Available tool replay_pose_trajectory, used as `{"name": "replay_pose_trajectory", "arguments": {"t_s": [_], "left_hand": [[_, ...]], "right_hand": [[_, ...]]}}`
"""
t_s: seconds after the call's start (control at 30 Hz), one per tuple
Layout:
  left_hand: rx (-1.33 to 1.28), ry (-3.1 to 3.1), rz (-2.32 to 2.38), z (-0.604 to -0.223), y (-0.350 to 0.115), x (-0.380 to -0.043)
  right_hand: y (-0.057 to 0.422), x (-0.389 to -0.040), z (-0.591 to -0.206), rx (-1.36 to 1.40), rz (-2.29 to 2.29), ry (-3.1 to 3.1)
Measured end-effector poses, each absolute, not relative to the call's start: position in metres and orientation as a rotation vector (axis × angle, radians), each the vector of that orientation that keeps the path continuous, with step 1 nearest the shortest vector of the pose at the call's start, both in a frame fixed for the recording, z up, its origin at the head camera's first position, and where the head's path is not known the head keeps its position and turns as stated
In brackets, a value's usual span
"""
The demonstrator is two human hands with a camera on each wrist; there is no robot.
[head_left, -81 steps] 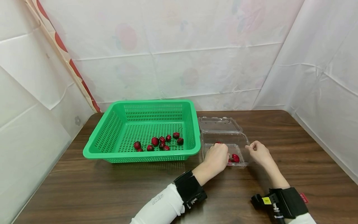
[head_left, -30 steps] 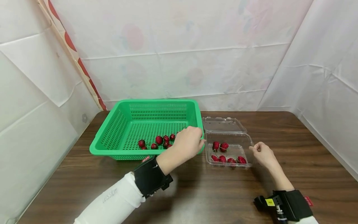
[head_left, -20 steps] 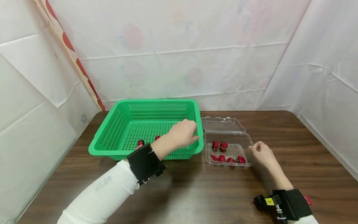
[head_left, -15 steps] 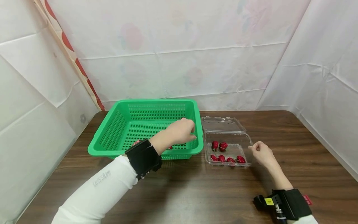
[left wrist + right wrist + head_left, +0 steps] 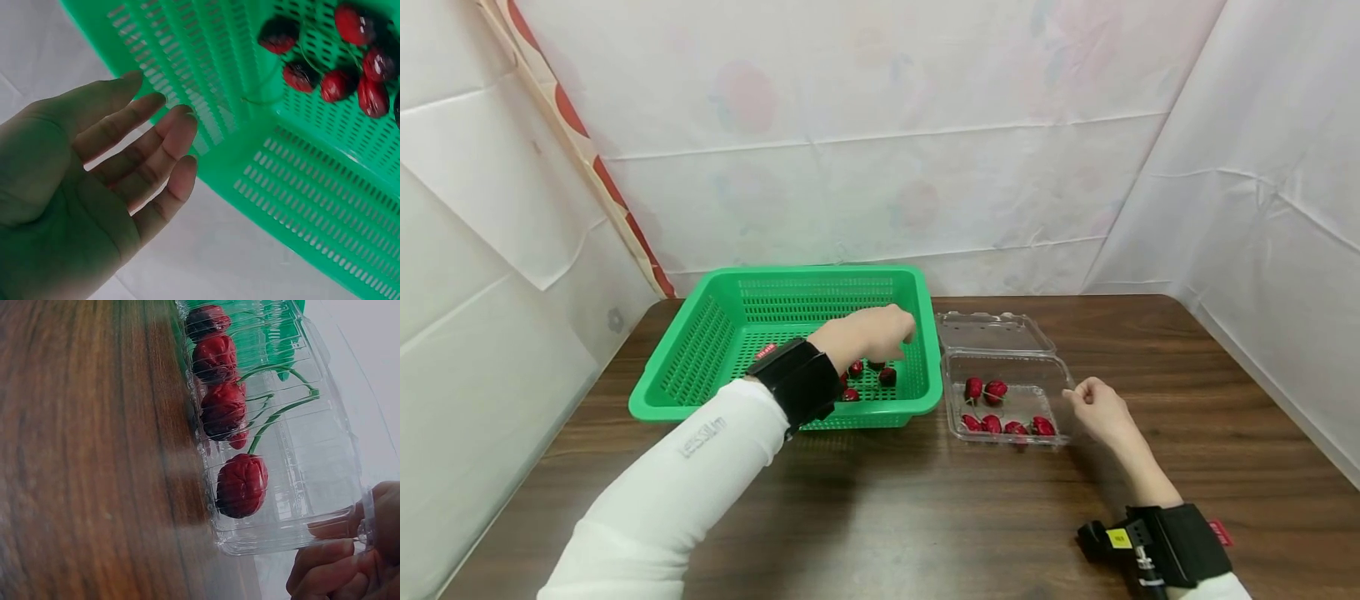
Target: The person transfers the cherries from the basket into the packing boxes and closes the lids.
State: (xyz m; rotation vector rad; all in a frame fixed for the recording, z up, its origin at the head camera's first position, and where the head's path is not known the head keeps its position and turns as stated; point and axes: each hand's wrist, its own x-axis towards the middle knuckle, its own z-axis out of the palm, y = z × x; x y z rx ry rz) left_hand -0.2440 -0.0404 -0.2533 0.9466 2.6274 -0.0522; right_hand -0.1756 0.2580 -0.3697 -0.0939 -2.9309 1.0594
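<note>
My left hand [image 5: 874, 333] hovers over the right part of a green plastic basket [image 5: 812, 287]. In the left wrist view its fingers are loosely bent and apart, with nothing between them. Several dark red cherries [image 5: 887, 377] with green stems lie on the basket floor near that hand; the forearm hides some of them in the head view. My right hand [image 5: 1103, 410] pinches the right rim of a clear plastic clamshell box [image 5: 1037, 385], thumb and fingers on either side of the wall. Inside the box are several cherries [image 5: 242, 486], most in a row along its front wall.
The box's lid [image 5: 992, 333] is folded back behind it, and the basket stands close to its left. Both sit on a dark wooden table [image 5: 925, 517]. White cloth sheets [image 5: 850, 167] hang behind and at both sides.
The left hand has left the box, gone left to the basket and lifted off its cherries. More cherries show in the box than in the earliest frame, where that hand covered part. The right hand stays.
</note>
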Motion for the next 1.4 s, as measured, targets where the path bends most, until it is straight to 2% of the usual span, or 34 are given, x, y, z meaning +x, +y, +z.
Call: {"name": "replay_pose_trajectory", "arguments": {"t_s": [0.47, 0.9, 1.4], "left_hand": [[0.863, 2.677, -0.068, -0.262, -0.04, -0.274], [0.853, 2.74, -0.279, -0.267, -0.042, -0.284], [0.804, 2.598, -0.289, -0.274, -0.037, -0.285]], "right_hand": [[0.257, -0.174, -0.368, -0.109, 1.088, -2.945], [0.255, -0.174, -0.368, -0.111, 1.107, -2.938], [0.255, -0.174, -0.368, -0.114, 1.109, -2.941]]}}
